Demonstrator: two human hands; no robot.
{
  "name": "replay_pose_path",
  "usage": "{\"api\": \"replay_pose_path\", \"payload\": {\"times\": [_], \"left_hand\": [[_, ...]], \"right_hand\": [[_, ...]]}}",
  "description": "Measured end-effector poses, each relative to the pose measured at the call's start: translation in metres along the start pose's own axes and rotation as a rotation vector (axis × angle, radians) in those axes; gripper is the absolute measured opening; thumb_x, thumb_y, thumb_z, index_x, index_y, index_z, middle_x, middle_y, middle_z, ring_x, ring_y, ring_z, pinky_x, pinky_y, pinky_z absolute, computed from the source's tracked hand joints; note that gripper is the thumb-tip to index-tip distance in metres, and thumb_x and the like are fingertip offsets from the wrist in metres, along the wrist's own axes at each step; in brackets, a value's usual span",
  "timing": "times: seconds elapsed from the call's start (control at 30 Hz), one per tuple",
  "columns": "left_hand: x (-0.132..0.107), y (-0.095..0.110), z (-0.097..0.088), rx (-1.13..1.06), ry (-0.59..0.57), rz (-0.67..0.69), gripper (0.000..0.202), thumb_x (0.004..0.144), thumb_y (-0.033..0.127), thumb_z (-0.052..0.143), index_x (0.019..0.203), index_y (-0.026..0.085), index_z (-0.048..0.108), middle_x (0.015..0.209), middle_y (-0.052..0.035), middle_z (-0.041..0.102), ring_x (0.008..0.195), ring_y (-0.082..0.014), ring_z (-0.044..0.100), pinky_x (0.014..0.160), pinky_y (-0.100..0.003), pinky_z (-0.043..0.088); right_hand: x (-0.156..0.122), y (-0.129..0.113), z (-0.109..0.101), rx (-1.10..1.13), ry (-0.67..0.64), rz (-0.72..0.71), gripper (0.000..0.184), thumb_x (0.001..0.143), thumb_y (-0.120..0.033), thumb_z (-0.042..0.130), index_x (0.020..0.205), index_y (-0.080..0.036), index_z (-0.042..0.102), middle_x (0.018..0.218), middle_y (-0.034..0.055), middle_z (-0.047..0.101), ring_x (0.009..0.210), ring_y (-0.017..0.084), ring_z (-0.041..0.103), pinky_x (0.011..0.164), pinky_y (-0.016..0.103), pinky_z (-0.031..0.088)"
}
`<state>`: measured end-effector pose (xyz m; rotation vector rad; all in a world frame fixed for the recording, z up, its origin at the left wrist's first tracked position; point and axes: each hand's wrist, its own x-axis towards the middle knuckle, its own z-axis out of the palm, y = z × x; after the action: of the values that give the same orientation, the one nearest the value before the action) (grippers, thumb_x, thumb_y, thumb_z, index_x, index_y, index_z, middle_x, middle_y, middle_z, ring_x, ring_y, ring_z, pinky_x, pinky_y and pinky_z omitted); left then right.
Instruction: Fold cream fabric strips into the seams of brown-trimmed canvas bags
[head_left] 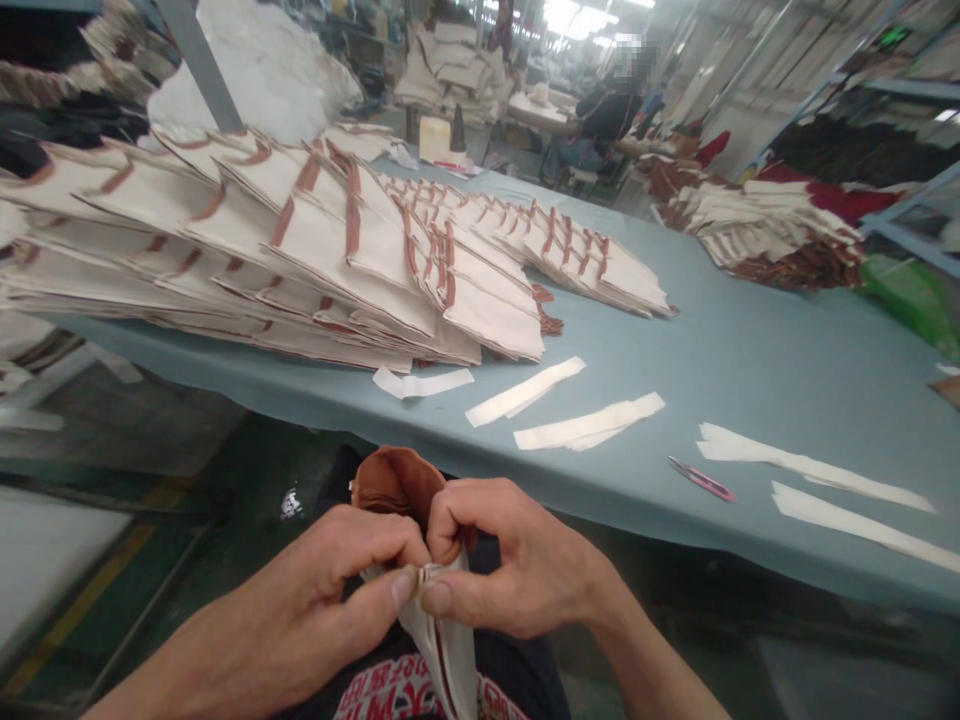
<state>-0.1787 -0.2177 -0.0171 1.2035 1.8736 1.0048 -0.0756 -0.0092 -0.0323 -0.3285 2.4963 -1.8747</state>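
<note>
The blue-framed shelf rack (911, 222) at the right held dark folded cloth (847, 150) on one level. A translucent white plastic bag (259, 75) bulged behind the table at the upper left; what it contained could not be told. A green plastic bag (909, 300) lay at the table's right edge, its contents unclear too.

The cream-and-brown cloth piece (452, 655) was between the two hands, over the person's lap and in front of the table's near edge. Its brown part (397, 475) curled into a cupped opening just beyond the fingers, while its cream part hung down below them. The left hand (352, 575) pinched the cloth edge between thumb and forefinger; the right hand (510, 560) gripped the same edge just beside it, the two thumbs nearly meeting.

On the blue-green covered table (637, 360), a large stack of cream cloth pieces (315, 225) with brown binding spread across the left, and a smaller stack (577, 245) lay beyond it. Pale fabric strips (589, 424) lay along the near side, with pink-handled thread snips (703, 480) among those at the right.
</note>
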Motion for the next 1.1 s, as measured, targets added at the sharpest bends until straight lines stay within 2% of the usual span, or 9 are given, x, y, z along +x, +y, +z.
{"api": "replay_pose_path", "payload": {"times": [0.1, 0.17, 0.27, 0.43, 0.57, 0.7, 0.8, 0.9, 1.1], "left_hand": [[0.001, -0.004, 0.005, -0.105, 0.012, 0.015, 0.038, 0.104, 0.038, 0.045, 0.074, 0.022, 0.062, 0.069, 0.0031, 0.06, 0.065, -0.0141, 0.055, 0.059, -0.02, 0.043], [0.002, -0.007, 0.009, -0.162, 0.011, 0.015, 0.04, 0.105, 0.041, 0.046, 0.073, 0.022, 0.06, 0.067, 0.0038, 0.055, 0.063, -0.0139, 0.051, 0.059, -0.021, 0.041], [0.002, -0.014, 0.014, -0.21, 0.027, 0.033, 0.041, 0.107, 0.042, 0.048, 0.075, 0.021, 0.063, 0.069, 0.0036, 0.056, 0.066, -0.0141, 0.052, 0.062, -0.022, 0.041], [0.001, -0.017, 0.015, -0.261, 0.004, 0.021, 0.041, 0.106, 0.043, 0.049, 0.074, 0.021, 0.06, 0.067, 0.0046, 0.05, 0.063, -0.0135, 0.047, 0.06, -0.023, 0.036], [0.004, -0.012, 0.012, -0.265, -0.035, -0.005, 0.041, 0.103, 0.046, 0.049, 0.072, 0.021, 0.058, 0.067, 0.0042, 0.047, 0.064, -0.014, 0.045, 0.061, -0.024, 0.036], [0.008, -0.009, 0.009, -0.286, -0.059, -0.023, 0.039, 0.101, 0.046, 0.048, 0.073, 0.021, 0.057, 0.069, 0.0038, 0.047, 0.064, -0.0142, 0.045, 0.059, -0.024, 0.035], [0.01, -0.006, 0.006, -0.273, -0.053, -0.013, 0.037, 0.099, 0.044, 0.048, 0.072, 0.021, 0.057, 0.068, 0.0041, 0.048, 0.064, -0.0139, 0.045, 0.059, -0.023, 0.035], [0.009, -0.005, 0.003, -0.22, -0.046, -0.037, 0.037, 0.098, 0.044, 0.053, 0.073, 0.02, 0.066, 0.068, 0.0034, 0.054, 0.065, -0.0145, 0.049, 0.06, -0.023, 0.037], [0.003, -0.019, 0.009, -0.088, 0.024, -0.048, 0.031, 0.097, 0.041, 0.06, 0.076, 0.022, 0.073, 0.073, 0.0041, 0.067, 0.07, -0.0145, 0.058, 0.067, -0.024, 0.04]], "right_hand": [[0.001, 0.002, -0.003, 0.125, -0.036, 0.018, 0.053, 0.095, -0.063, 0.083, 0.074, -0.021, 0.057, 0.072, -0.0065, 0.056, 0.065, 0.011, 0.048, 0.062, 0.024, 0.041], [0.001, 0.004, -0.003, 0.18, -0.046, 0.03, 0.053, 0.095, -0.063, 0.084, 0.076, -0.021, 0.059, 0.072, -0.0064, 0.057, 0.065, 0.01, 0.048, 0.063, 0.023, 0.043], [-0.001, 0.004, -0.003, 0.229, -0.076, 0.071, 0.051, 0.094, -0.062, 0.086, 0.078, -0.02, 0.061, 0.073, -0.0058, 0.058, 0.065, 0.011, 0.049, 0.062, 0.022, 0.044], [-0.004, 0.003, -0.004, 0.231, -0.1, 0.101, 0.046, 0.094, -0.056, 0.087, 0.082, -0.02, 0.062, 0.076, -0.0051, 0.06, 0.067, 0.011, 0.052, 0.063, 0.022, 0.044], [-0.006, 0.001, -0.007, 0.165, -0.098, 0.104, 0.032, 0.091, -0.04, 0.087, 0.084, -0.02, 0.063, 0.079, -0.0047, 0.062, 0.067, 0.011, 0.053, 0.064, 0.022, 0.044], [-0.007, -0.002, -0.009, 0.106, -0.082, 0.111, 0.017, 0.086, -0.027, 0.079, 0.084, -0.021, 0.063, 0.077, -0.0047, 0.062, 0.066, 0.011, 0.053, 0.063, 0.023, 0.043], [-0.007, -0.005, -0.008, 0.08, -0.052, 0.119, 0.016, 0.083, -0.025, 0.077, 0.081, -0.021, 0.062, 0.074, -0.0058, 0.06, 0.064, 0.011, 0.052, 0.063, 0.024, 0.042], [-0.007, -0.01, -0.006, 0.012, -0.008, 0.12, 0.015, 0.081, -0.024, 0.075, 0.08, -0.022, 0.06, 0.074, -0.0059, 0.06, 0.065, 0.011, 0.052, 0.065, 0.025, 0.041], [-0.008, -0.015, -0.005, -0.089, 0.012, 0.141, 0.015, 0.08, -0.026, 0.072, 0.078, -0.023, 0.057, 0.073, -0.0052, 0.06, 0.065, 0.012, 0.05, 0.066, 0.026, 0.039]]}}
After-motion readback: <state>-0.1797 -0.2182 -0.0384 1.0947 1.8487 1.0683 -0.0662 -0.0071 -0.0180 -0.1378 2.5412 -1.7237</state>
